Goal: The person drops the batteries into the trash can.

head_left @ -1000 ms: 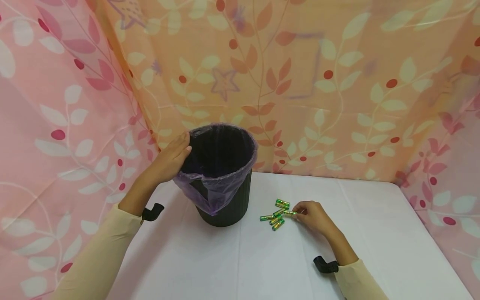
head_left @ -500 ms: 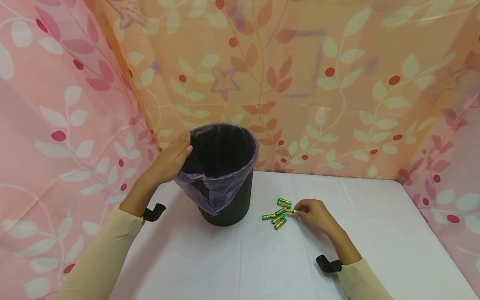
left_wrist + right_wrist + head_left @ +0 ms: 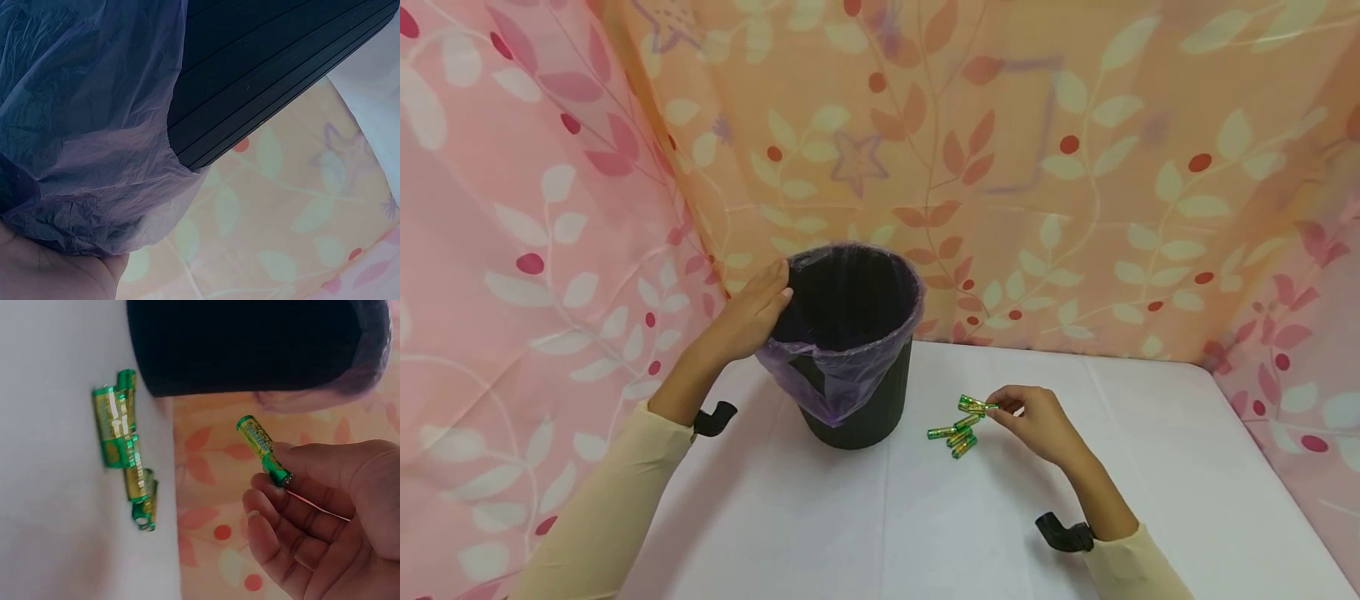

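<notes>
A dark ribbed waste bin (image 3: 891,396) stands on the table, lined with a thin purple bag (image 3: 842,387) folded over its rim. My left hand (image 3: 748,312) rests with straight fingers on the bin's left rim. In the left wrist view, part of this palm (image 3: 50,272) touches the crumpled bag. My right hand (image 3: 1037,423) pinches a green and gold battery (image 3: 264,450) between thumb and fingers, held just above the table. Several more such batteries (image 3: 960,438) lie in a loose pile (image 3: 119,428) to the right of the bin.
A white cloth covers the table (image 3: 970,525). Behind it hangs an orange leaf-patterned curtain (image 3: 1037,250), with pink patterned cloth (image 3: 572,350) on the left and also on the right. A black curved mount (image 3: 1063,533) sits on each wrist.
My right hand has raised the pinched battery off the pile, slightly up and away from the others. The left hand stays on the bin's rim. The head view has shifted slightly.
</notes>
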A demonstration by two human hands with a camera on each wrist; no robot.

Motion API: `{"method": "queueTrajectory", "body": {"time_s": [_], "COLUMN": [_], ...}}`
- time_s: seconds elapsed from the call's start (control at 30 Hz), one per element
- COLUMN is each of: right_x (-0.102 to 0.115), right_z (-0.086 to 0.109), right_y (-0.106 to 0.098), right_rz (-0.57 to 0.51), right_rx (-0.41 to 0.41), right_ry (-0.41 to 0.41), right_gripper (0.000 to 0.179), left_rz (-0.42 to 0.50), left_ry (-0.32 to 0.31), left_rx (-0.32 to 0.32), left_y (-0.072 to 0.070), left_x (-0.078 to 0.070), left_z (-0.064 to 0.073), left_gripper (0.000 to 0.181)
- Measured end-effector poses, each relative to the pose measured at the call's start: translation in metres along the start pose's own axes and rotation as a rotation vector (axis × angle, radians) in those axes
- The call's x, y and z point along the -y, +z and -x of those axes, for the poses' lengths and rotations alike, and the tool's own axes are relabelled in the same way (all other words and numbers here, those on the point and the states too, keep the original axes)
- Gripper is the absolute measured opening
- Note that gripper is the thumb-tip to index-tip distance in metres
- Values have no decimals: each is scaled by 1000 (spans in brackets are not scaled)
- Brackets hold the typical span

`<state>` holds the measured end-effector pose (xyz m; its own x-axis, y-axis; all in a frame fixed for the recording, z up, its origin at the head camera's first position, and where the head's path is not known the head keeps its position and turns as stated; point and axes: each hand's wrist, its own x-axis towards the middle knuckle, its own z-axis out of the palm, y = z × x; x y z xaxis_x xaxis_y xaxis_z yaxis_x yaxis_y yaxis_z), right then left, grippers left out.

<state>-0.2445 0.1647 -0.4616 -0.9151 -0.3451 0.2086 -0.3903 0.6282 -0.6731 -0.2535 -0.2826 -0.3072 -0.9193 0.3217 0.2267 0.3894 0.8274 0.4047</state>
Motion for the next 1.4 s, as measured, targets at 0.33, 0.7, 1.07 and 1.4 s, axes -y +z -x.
{"method": "queueTrajectory", "body": {"time_s": [0.33,0.7,1.07,1.4], "right_x": [49,107,155,190], "right_z": [-3,-17,-33,-51], "right_y": [-25,-59,-84,-94], "right_rz": [36,49,41,19], "right_rx": [-80,-98,-109,-81], "right_ry": [-120,-231,-355,-402], "right_gripper": [8,13,15,11], "left_rz": [-5,-7,-13,-16], "left_ry": [5,10,8,3], "left_rx": [-1,-5,0,15], "left_y": [0,0,0,-1], "left_x": [-1,-1,-1,0], "left_z": [1,1,0,-1], "left_gripper": [59,60,60,60]}}
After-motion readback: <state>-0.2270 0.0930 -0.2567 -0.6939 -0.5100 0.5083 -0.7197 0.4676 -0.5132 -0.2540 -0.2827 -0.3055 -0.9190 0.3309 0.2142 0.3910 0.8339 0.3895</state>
